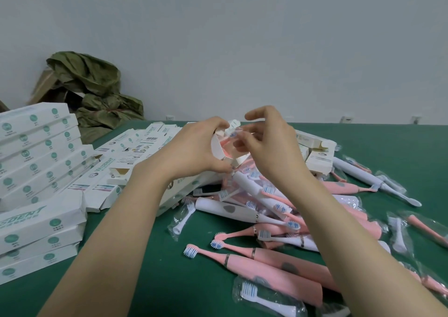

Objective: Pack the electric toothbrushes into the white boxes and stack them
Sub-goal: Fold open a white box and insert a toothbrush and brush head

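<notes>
Green cloth covers the table (150, 256) beneath a pale wall. At far left, closed white boxes stand in stacks (41, 147), and an olive bag (97, 91) slumps behind them. Next come loose, unfilled boxes (135, 144), lying flat and overlapping. The left hand (194, 147) is raised above them, fingers curled over the top and thumb under the bottom of an open white box (218, 147) with pink showing inside. At its mouth, the right hand (269, 144) pinches a clear packet (234, 132) between thumb and bent fingers, with the index finger lifted free above. Below and to the right lies a heap of pink and white toothbrushes (266, 219), with bagged brush heads (184, 217) scattered around it.
</notes>
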The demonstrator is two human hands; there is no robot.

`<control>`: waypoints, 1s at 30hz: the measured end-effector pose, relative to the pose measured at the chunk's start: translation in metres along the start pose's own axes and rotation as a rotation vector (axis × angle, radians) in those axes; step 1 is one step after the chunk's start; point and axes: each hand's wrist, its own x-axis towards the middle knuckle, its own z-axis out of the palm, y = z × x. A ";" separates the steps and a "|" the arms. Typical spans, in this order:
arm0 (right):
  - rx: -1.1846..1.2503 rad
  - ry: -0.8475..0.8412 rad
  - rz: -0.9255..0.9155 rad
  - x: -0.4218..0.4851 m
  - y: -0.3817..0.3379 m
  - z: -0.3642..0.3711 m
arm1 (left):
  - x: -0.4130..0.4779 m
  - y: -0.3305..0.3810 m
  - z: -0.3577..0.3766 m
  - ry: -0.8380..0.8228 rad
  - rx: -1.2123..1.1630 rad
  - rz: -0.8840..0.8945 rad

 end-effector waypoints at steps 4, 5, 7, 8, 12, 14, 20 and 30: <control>-0.193 0.150 -0.191 -0.002 0.005 0.005 | 0.000 0.004 -0.003 0.015 -0.056 0.026; -0.241 0.164 -0.203 -0.003 0.006 0.007 | -0.001 0.006 -0.004 0.023 -0.077 0.031; -0.370 0.130 -0.210 -0.006 0.007 0.013 | -0.001 0.009 -0.005 0.029 -0.105 0.046; -0.448 0.081 -0.223 -0.007 0.008 0.015 | -0.001 0.010 -0.005 0.023 -0.099 0.054; -0.394 -0.059 -0.242 -0.001 0.013 0.007 | -0.002 0.011 -0.003 -0.002 -0.083 0.052; -0.225 0.035 -0.182 0.003 0.013 -0.002 | -0.002 0.010 -0.006 0.011 -0.102 0.040; 0.051 -0.042 0.144 0.010 0.013 -0.009 | -0.001 0.016 0.001 -0.034 -0.062 0.036; 0.357 0.063 0.299 0.002 0.004 0.018 | 0.010 0.039 0.040 0.440 -0.591 -0.186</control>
